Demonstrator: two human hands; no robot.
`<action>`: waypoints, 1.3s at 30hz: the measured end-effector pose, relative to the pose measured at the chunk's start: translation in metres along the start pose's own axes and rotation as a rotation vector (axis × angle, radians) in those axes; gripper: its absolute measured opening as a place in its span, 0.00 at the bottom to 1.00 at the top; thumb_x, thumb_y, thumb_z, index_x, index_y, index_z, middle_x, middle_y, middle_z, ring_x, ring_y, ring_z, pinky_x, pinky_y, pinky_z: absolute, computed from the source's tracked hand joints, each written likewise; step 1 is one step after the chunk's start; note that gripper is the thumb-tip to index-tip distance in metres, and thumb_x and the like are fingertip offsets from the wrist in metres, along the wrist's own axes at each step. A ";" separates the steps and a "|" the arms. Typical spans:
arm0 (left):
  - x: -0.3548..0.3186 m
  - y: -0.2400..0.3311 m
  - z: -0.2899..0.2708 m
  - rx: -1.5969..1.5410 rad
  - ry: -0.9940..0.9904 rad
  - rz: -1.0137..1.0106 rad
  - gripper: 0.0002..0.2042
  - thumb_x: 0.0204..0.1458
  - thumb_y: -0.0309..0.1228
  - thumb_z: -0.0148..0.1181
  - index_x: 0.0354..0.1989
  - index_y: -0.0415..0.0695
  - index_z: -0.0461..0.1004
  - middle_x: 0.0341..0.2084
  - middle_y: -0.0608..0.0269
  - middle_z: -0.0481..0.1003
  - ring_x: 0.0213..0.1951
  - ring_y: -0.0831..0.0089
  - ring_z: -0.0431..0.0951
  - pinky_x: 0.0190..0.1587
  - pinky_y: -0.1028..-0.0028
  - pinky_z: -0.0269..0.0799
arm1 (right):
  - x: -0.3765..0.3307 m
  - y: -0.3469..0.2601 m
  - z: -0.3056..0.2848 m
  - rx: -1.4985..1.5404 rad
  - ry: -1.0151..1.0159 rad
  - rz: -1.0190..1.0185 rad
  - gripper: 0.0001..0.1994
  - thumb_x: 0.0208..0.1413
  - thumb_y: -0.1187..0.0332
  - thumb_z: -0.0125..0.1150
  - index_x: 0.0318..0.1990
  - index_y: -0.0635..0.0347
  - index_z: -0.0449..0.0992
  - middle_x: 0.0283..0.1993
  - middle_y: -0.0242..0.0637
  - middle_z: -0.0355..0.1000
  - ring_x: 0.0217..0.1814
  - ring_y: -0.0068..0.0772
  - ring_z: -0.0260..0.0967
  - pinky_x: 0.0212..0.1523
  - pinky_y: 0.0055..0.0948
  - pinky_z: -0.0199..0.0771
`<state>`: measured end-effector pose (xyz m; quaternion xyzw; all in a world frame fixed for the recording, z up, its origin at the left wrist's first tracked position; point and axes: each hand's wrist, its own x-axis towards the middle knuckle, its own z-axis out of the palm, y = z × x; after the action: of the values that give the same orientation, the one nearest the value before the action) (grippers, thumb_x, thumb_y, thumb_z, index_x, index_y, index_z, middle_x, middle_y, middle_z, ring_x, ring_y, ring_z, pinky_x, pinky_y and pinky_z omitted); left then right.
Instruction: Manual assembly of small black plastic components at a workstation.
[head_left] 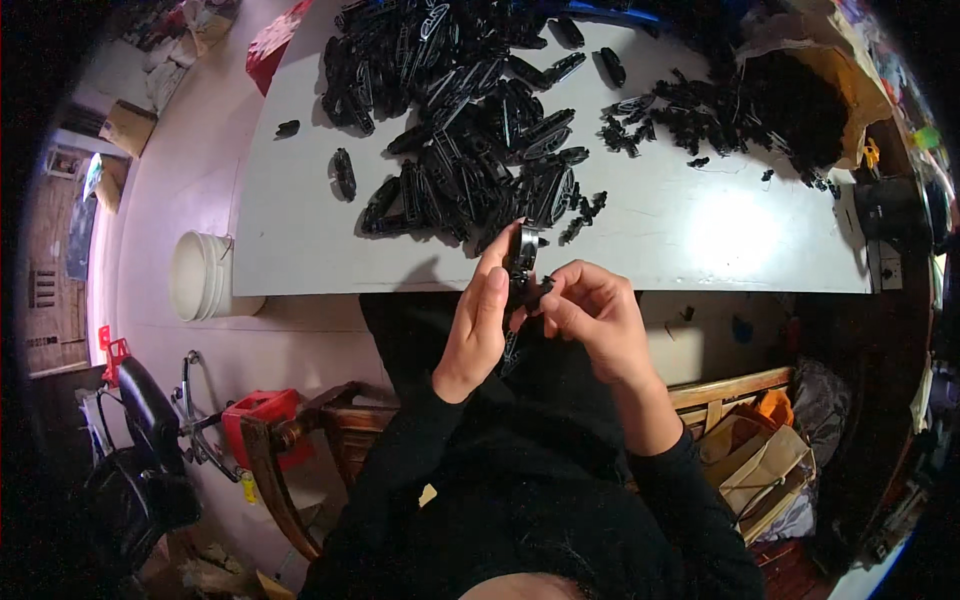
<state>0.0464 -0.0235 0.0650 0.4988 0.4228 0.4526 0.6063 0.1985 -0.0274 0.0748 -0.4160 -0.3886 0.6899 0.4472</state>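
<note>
Just off the table's near edge, my left hand (476,335) is closed round a long, glossy black plastic part (523,250) held upright. The thumb lies along its side, and some fingers are hidden behind it. From the right, my right hand (604,322) pinches a small black plastic piece (545,286) between thumb and fingertips, close against the lower end of the long part. Whether the two pieces are joined cannot be made out. Beyond my hands, a large heap of similar long black parts (440,170) covers the middle of the table.
The pale table (310,250) also bears small black pieces (625,125), spilling from an open paper bag (855,75) at far right. A few loose parts (344,175) lie left of the heap. White buckets (190,280) stand at the left edge; a wooden chair (270,460) is nearer me.
</note>
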 end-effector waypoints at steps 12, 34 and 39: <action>-0.018 -0.010 0.000 0.285 -0.187 0.205 0.25 0.57 0.25 0.40 0.63 0.34 0.43 0.61 0.45 0.52 0.62 0.59 0.56 0.60 0.69 0.51 | -0.014 -0.001 0.006 -0.359 0.059 -0.099 0.06 0.52 0.76 0.56 0.36 0.64 0.66 0.26 0.27 0.65 0.22 0.12 0.58 0.22 0.14 0.59; -0.053 -0.028 -0.009 0.300 -0.099 0.155 0.27 0.57 0.25 0.41 0.63 0.33 0.41 0.61 0.41 0.51 0.62 0.55 0.54 0.61 0.69 0.49 | -0.024 0.041 0.012 -0.103 -0.006 0.103 0.07 0.55 0.70 0.56 0.29 0.62 0.66 0.19 0.24 0.62 0.18 0.11 0.56 0.17 0.14 0.55; -0.054 -0.029 -0.013 0.158 -0.137 0.089 0.27 0.58 0.29 0.41 0.64 0.34 0.42 0.62 0.47 0.50 0.63 0.62 0.52 0.62 0.70 0.47 | -0.022 0.042 0.022 -0.171 0.117 -0.001 0.10 0.52 0.67 0.60 0.29 0.61 0.66 0.21 0.23 0.62 0.23 0.12 0.56 0.23 0.15 0.56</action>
<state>0.0248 -0.0760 0.0376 0.5932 0.3919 0.4092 0.5719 0.1716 -0.0639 0.0494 -0.4920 -0.4195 0.6285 0.4324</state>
